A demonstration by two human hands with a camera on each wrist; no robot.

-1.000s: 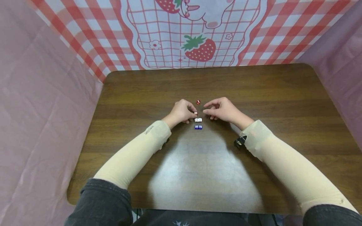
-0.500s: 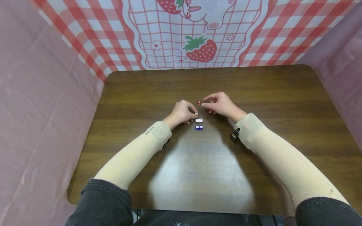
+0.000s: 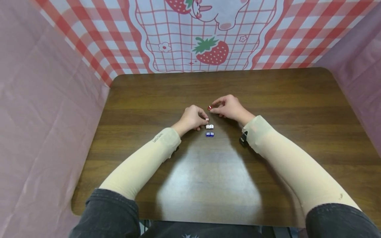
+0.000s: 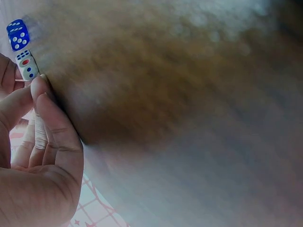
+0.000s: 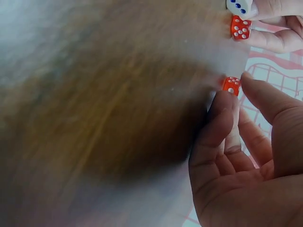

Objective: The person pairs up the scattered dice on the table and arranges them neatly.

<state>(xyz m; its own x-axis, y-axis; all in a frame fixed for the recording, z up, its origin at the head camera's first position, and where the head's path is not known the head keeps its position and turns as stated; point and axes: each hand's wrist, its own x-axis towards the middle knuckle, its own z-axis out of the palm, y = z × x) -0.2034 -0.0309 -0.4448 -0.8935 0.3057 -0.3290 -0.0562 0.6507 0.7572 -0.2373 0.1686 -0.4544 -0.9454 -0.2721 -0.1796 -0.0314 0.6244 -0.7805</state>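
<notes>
My left hand [image 3: 191, 118] pinches a red die [image 3: 207, 119] at its fingertips, just beyond a pair of white dice [image 3: 209, 127]. That red die shows in the right wrist view, while in the left wrist view the fingers hide it. Farther from me, my right hand [image 3: 230, 107] has thumb and finger on either side of a second red die [image 5: 231, 85], which looks tilted in the head view. A pair of blue dice [image 3: 210, 134] stands side by side nearest to me, in line with the white pair.
The dice are on a brown wooden table [image 3: 143, 96] with rounded corners. A red-checked cloth [image 3: 119, 43] with strawberries hangs behind its far edge. Pink cloth [image 3: 47, 115] hangs at the sides.
My right hand has moved left and away from me to the far red die and has taken it between thumb and finger. The left hand has stayed nearly still on its die.
</notes>
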